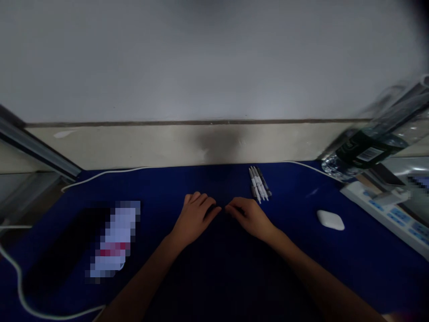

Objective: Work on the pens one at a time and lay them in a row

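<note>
Blue tabletop (288,277): set against a pale wall (150,145), with both hands held above or on its middle.
Left hand (196,214): held palm down, open, with the fingers loosely bent and the thumb turned toward the right hand (248,217).
Right hand: curled, with fingers bent toward the thumb; whether anything is pinched cannot be told. A small space is left between the two hands.
Pens (258,184): laid side by side in a close bundle just beyond the right hand, untouched; white barrels are seen, with a darker one at the right edge.
White earbud case (330,220): placed flat to the right of the right hand, well apart from it.
Power strip (385,217): laid slantwise along the right edge, with a white plug (390,197) seated in it.
Clear plastic bottle (365,150): placed at the far right corner, wrapped in a dark green label.
Pixelated bright item (115,241): positioned left of the left hand, beside a black elongated shape (67,246); its details are obscured.
White cable (110,172): run along the back edge at the left.
</note>
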{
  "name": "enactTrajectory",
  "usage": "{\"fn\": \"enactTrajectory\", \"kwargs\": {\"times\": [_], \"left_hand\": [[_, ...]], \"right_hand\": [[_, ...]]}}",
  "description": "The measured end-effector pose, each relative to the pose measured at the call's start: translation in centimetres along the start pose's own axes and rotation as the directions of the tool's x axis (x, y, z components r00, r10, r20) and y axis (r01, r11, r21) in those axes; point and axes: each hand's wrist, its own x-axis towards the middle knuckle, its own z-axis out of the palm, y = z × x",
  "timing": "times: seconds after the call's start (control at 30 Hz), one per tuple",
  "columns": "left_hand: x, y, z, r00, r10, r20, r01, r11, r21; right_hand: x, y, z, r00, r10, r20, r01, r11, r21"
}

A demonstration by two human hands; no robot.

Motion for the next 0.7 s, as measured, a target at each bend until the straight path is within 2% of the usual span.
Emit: {"fn": "enactTrajectory", "kwargs": {"times": [0.13,0.2,0.3,0.47,0.57,0.7], "left_hand": [[0.0,-0.2,0.2,0.999,-0.040,-0.008,0.040,0.999,-0.017],[0.0,-0.2,0.3,0.997,-0.074,-0.038,0.073,0.997,-0.023],[-0.1,-0.3,0.4,0.988,-0.122,-0.091,0.119,0.992,-0.036],[-0.2,-0.3,0.4,0.976,-0.155,-0.151,0.153,0.988,-0.026],[-0.2,-0.3,0.3,0.974,-0.169,-0.153,0.168,0.986,-0.021],[-0.2,-0.4,0.2,0.974,-0.168,-0.151,0.168,0.986,-0.015]], "right_hand": [[0.1,0.1,-0.7,1.000,-0.003,-0.027,0.002,1.000,-0.024],[0.2,0.5,-1.7,0.992,0.008,-0.123,-0.019,0.995,-0.094],[0.5,1.6,-3.4,0.953,0.007,-0.302,-0.103,0.948,-0.302],[0.4,3.2,-4.7,0.903,0.017,-0.428,-0.250,0.832,-0.495],[0.3,3.2,-4.6,0.910,-0.007,-0.414,-0.229,0.824,-0.519],[0.4,2.8,-4.3,0.947,-0.096,-0.308,-0.064,0.879,-0.472]]}}
